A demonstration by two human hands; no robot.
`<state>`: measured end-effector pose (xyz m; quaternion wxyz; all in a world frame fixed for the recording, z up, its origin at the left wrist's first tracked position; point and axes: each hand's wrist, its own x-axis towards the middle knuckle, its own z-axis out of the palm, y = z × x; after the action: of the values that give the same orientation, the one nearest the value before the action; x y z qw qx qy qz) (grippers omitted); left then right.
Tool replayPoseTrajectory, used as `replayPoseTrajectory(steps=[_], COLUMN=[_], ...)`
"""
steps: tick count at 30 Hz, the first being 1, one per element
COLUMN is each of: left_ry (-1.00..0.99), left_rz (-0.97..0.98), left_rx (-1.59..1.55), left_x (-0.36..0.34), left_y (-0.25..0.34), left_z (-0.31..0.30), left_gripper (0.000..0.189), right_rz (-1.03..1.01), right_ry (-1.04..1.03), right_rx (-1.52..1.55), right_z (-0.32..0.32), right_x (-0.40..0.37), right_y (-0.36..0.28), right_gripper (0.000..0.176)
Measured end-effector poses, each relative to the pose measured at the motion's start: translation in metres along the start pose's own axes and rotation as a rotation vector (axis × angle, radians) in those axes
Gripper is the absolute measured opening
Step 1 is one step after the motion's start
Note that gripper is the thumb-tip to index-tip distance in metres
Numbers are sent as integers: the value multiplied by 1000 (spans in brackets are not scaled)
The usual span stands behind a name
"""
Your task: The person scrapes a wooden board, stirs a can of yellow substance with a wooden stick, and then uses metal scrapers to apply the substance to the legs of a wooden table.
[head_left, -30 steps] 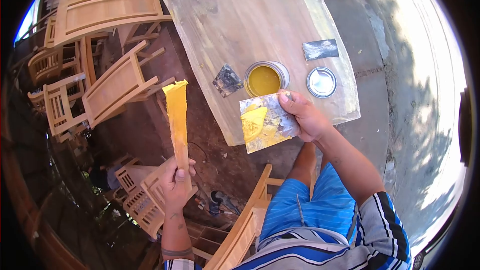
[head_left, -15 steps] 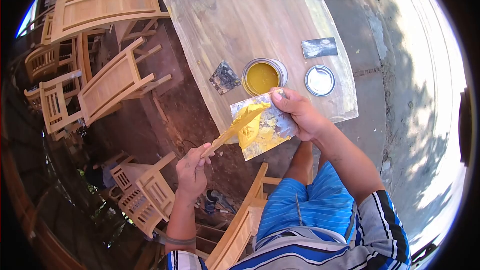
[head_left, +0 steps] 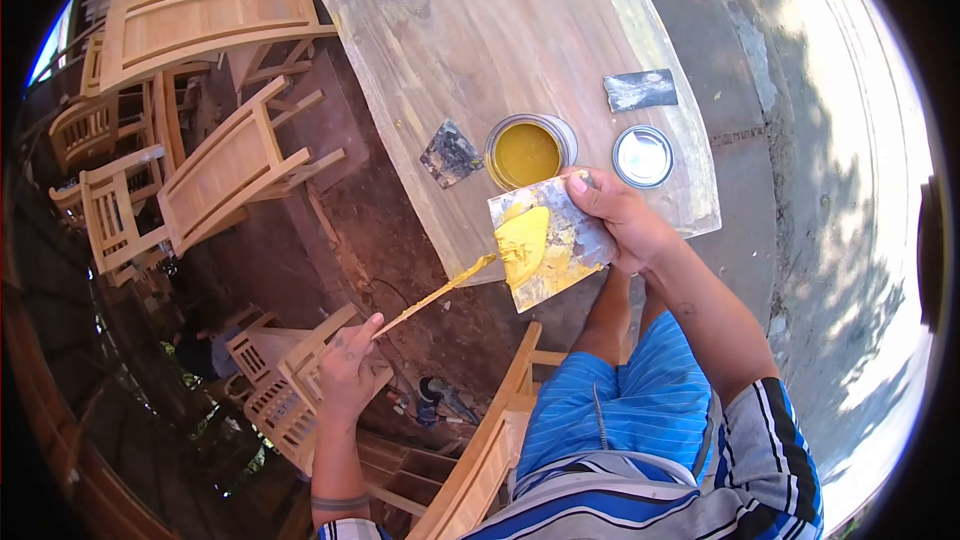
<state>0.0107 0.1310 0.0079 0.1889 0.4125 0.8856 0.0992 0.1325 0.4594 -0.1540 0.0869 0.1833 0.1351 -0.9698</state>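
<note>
My left hand (head_left: pixel 346 368) is closed on the lower end of a thin wooden stick (head_left: pixel 435 292), whose upper part is coated in yellow paste. The stick's tip is just left of a small flat palette board (head_left: pixel 560 270), apart from it. My right hand (head_left: pixel 627 217) grips that board by its right edge, thumb on top. A thick mound of yellow paste (head_left: pixel 521 243) lies on the board's left part, with grey and yellow smears around it. Just beyond the board, an uncovered can (head_left: pixel 570 140) of mustard-yellow paste (head_left: pixel 526 154) stands on the wooden tabletop (head_left: pixel 480 30).
A round metal lid (head_left: pixel 643 156) and a dark, white-smeared flat piece (head_left: pixel 640 90) lie right of the can. Another stained flat piece (head_left: pixel 450 153) lies left. Wooden chairs (head_left: pixel 125 205) and a bench (head_left: pixel 225 165) crowd the left. Another wooden piece (head_left: pixel 487 460) stands near my legs.
My left hand has drawn the stick off the board, down and to the left. The board has shifted slightly right in my right hand, and the paste stays on it.
</note>
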Motion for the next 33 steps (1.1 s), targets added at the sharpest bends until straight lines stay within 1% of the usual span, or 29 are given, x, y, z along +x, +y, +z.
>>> replayPoseTrajectory(steps=[2, 5, 8, 11, 15, 18, 20, 22, 25, 28, 33], left_ry=[21, 142, 222, 290, 332, 331, 344, 331, 309, 273, 243], left_rz=[15, 21, -93, -149, 26, 75, 51, 39, 17, 8, 31], left_rx=[9, 9, -67, -155, -255, -186, -121, -83, -48, 19, 84], left_x=[-1, 4, 11, 23, 52, 53, 50, 41, 27, 17, 8], left_y=[1, 11, 28, 36, 51, 38, 34, 27, 20, 16, 15], left_z=[-7, -15, -10, 10, 48, 64, 63, 59, 47, 36, 21], left_gripper=[39, 49, 52, 49, 37, 38, 36, 36, 37, 39, 40], right_rz=[-28, -28, 9, 37, 60, 46, 29, 13, 25, 54, 54], right_ry=[-15, -12, 5, -9, -30, -12, 5, 18, -9, 41, 31], right_rx=[12, 14, 37, 78, 84, 76, 59, 29, 51, 17, 48], right_z=[-1, -1, 5, 5, 3, 10, 11, 6, 0, 2, 1], right_x=[1, 3, 5, 7, 10, 5, 3, 1, -2, -4, -5], right_y=[-1, 1, 5, 16, 25, 20, 14, 10, 8, 8, 14], right_gripper=[32, 34, 34, 35, 36, 33, 32, 32, 37, 32, 33])
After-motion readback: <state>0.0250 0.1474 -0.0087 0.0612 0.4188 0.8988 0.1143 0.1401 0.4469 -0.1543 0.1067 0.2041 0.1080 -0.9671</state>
